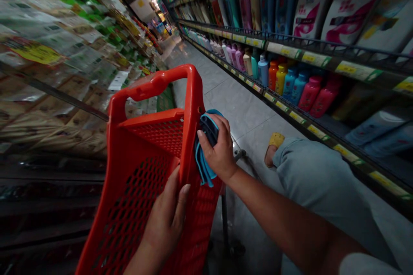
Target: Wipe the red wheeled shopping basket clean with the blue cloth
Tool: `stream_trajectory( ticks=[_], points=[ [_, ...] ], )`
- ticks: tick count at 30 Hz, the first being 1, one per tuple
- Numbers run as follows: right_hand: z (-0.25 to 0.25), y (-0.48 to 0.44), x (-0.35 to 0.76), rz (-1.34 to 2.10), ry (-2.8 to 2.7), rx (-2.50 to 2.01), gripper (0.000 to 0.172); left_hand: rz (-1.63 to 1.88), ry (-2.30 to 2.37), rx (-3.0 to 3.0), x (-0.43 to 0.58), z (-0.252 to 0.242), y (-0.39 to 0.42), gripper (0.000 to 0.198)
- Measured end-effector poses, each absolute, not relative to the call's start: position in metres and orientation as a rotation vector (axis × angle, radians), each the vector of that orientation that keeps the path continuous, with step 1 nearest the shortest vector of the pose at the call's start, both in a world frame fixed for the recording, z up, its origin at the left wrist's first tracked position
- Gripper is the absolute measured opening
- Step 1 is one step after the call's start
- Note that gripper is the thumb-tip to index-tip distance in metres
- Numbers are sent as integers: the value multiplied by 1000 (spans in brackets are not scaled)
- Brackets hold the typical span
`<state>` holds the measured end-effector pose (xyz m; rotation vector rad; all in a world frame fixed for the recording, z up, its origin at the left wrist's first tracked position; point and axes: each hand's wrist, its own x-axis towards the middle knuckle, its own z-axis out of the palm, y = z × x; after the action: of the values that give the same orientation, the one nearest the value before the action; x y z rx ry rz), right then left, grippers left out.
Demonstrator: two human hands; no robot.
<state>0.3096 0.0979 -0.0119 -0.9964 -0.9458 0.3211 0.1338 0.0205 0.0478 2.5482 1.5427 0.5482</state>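
Note:
A red plastic shopping cart (190, 94) stands in the middle of the view, tilted in the picture, with perforated walls and a handle at its far end. My left hand (166, 212) grips the cart's right rim, thumb on the outer side and fingers over the inner edge. Further up the same side, my right hand (221, 148) is closed around a blue cloth (204, 161) with dark folds and presses it against the cart's outer wall. Part of the cloth hangs below the hand. The palm hides the rest.
On the right, shelves (287, 49) carry shampoo bottles and several colourful small bottles (280, 78). Packaged goods (64, 51) are stacked on the left, blurred. Grey tiled floor (222, 94) runs down the aisle. My bent knee (325, 184) and yellow shoe (276, 139) are beside the cart.

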Motion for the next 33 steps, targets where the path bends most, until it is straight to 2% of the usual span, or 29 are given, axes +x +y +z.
stream_trajectory(
  ticks=[3,7,10,13,16,20,23,27,33],
  points=[
    [-55,87,299,343,-873,-1174,36,546,1510,2539,135,49,22,49],
    [-133,71,289,653,-526,-1446,37,509,1521,2491,138,50,25,49],
    [-157,73,292,771,-370,-1539,37,497,1504,2480,141,49,26,48],
    [-139,81,301,772,-384,-1528,39,499,1471,2503,142,47,27,49],
    [-93,88,311,691,-517,-1404,40,500,1457,2552,139,46,28,49],
    [-31,100,325,457,-735,-1139,33,492,1440,2624,131,42,31,50],
    [-9,113,334,374,-783,-1075,29,498,1396,2713,126,40,34,50],
    [-23,121,335,422,-770,-1176,31,518,1324,2801,120,39,39,49],
    [-109,105,311,541,-635,-1479,35,571,1311,2776,113,38,47,49]
  ],
)
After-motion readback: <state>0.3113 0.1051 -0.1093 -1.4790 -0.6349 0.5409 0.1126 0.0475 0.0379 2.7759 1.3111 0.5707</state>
